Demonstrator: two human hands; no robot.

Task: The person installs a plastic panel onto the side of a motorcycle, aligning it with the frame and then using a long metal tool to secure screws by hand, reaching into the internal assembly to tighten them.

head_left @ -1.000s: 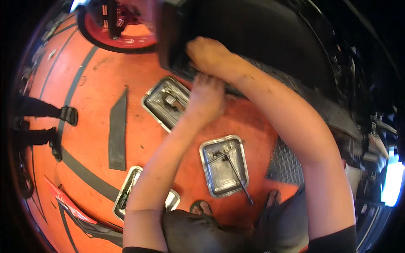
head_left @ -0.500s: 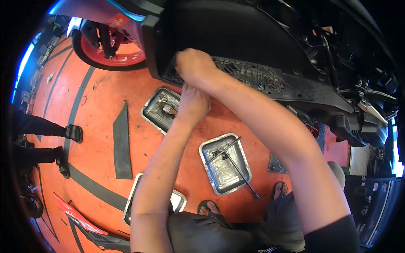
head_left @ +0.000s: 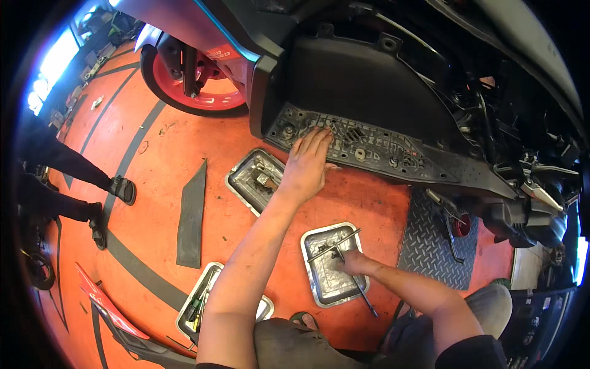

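Note:
My left hand [head_left: 309,165] lies with outstretched fingers on the dirty, ribbed black footboard [head_left: 375,147] of a scooter, near its outer edge. Down in a silver metal tray [head_left: 308,273] on the floor is my right hand [head_left: 355,262], its fingers drawn together beside small dark parts [head_left: 326,249], probably screws. A T-handle wrench [head_left: 364,294] lies across that tray, and the right hand covers part of its shaft. What the right fingertips hold, if anything, is hidden.
Another tray [head_left: 236,190] holds a paintbrush [head_left: 265,180]. Tools [head_left: 198,307] lie in a third tray [head_left: 215,267] by my left forearm. A black rubber mat piece [head_left: 192,221], a red-and-black fairing panel [head_left: 117,317] and a checker plate [head_left: 430,246] are on the orange floor. Another person's legs [head_left: 80,163] stand left.
My right hand has left the footboard's front end and dropped into the tray. My left hand now lies farther back on the footboard, fingers spread. The view has shifted.

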